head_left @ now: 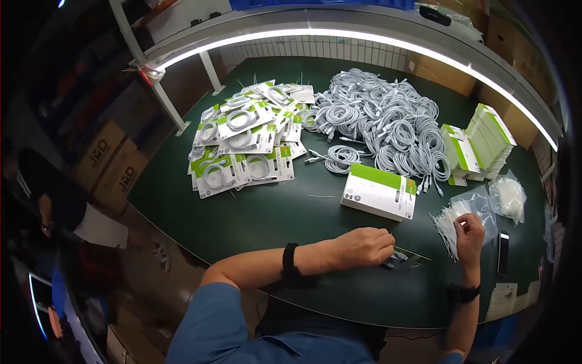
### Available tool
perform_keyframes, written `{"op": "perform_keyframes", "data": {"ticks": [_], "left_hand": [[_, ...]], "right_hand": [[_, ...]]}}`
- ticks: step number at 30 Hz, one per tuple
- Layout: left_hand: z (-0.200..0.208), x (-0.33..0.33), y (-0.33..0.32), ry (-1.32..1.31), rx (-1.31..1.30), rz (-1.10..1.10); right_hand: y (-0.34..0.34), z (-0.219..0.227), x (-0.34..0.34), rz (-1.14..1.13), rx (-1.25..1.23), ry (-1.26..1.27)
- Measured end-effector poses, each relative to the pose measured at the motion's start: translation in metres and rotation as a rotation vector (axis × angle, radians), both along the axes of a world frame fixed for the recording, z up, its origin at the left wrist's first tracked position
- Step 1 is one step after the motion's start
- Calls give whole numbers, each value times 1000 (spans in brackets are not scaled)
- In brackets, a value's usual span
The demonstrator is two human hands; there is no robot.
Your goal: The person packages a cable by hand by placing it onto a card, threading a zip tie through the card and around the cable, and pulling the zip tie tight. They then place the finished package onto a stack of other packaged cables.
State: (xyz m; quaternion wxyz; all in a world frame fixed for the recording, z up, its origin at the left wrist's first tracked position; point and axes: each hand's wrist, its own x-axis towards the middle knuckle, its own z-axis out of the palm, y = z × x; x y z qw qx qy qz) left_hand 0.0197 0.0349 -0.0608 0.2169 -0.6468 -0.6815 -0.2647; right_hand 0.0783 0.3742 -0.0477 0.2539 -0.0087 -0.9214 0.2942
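My left hand [367, 246] is closed, knuckles up, over the near part of the table. It grips a packaging card [415, 256], seen almost edge-on, with grey cable parts showing beneath; the hand hides much of it. To the right, my right hand [470, 235] has its thumb and fingers pinched together at a pile of white cable ties [447, 230]. Whether a tie is between those fingertips is too small to tell. Beyond my left hand stands a stack of white and green packaging cards [381, 193].
A heap of coiled grey cables [388, 118] covers the far middle of the green table [273, 224]. Carded cables [242, 139] are piled left, more card stacks [479, 145] right. Near them lie a bag of ties [508, 195] and a phone [503, 253]. A lamp bar [315, 32] spans above.
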Motion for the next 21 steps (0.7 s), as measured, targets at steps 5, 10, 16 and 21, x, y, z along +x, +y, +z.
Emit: {"op": "perform_keyframes", "data": {"ticks": [5, 10, 16, 21], "left_hand": [[15, -1, -19, 17, 39, 4], [17, -5, -15, -29, 17, -34], [16, 3, -9, 8, 49, -51], [17, 8, -5, -14, 45, -69]], "right_hand": [[-60, 34, -26, 46, -496, -90], [-94, 23, -36, 276, -965, -314], [-104, 8, -22, 275, -1031, -491], [-103, -1, -19, 293, -1079, -617]]}}
